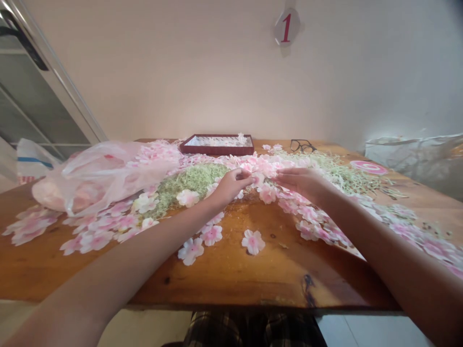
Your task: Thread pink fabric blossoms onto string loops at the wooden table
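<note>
Over the heap of pink-and-white artificial flowers (267, 193), my two hands face each other a short way apart. My left hand (233, 184) is closed in a pinch, thumb against forefinger, on the edge of a pale artificial flower (258, 179). From the other side comes my right hand (306, 183), its fingers long and drawn together, with the tips among pink petals; what they pinch is too blurred to make out. A single flower (253, 242) lies on the bare wood nearer me, and a pair of flowers (211, 234) rests left of it.
Pale green stems (347, 174) and a green shredded clump (195, 180) flank the heap. A plastic bag (104, 176) of flowers bulges at left. Against the wall sit a dark red tray (217, 150) and eyeglasses (303, 145). A pink round tag (369, 167) lies right on the wooden table (224, 284).
</note>
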### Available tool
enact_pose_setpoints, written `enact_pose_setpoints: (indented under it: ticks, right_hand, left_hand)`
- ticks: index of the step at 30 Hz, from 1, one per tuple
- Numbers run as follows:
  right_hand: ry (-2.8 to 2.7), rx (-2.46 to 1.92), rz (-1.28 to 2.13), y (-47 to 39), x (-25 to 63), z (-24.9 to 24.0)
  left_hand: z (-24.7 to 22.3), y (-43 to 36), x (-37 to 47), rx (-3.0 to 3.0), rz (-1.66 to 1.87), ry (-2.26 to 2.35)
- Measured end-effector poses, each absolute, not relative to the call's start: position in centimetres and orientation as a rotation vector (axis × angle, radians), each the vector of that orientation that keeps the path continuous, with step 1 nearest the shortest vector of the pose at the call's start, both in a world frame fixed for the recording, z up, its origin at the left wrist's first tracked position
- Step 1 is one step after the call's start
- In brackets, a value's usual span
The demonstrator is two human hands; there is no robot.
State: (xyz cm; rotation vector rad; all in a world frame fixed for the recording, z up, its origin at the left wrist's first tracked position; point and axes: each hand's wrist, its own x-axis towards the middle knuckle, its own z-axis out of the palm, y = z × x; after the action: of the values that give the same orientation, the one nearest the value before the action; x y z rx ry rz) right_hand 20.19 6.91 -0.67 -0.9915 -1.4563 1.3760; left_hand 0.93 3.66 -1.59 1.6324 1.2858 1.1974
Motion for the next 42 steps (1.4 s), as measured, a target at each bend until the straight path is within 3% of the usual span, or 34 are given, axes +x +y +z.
enact_pose_setpoints:
  ticks: [6,12,27,42]
  right_hand:
    - [-1.578,-1.202,0.902,8.1,20.8,-1.4]
    - [-1.530,-1.038,1.224,6.7,20.7,-0.4]
    - [-1.559,-1.017,1.358,4.7,18.4,0.8]
    - [-1.711,-0.950,0.854,5.4,18.5,0.5]
  left_hand:
    - [-1.2,3.3,1.1,1.606,1.161,1.325]
    - [-1.2,3.3,1.2,1.595,1.167,1.327]
    - [-1.4,3.4,1.4,1.581,1.225,1.108]
    - [-1.3,3.4,1.5,1.608,1.236,1.074]
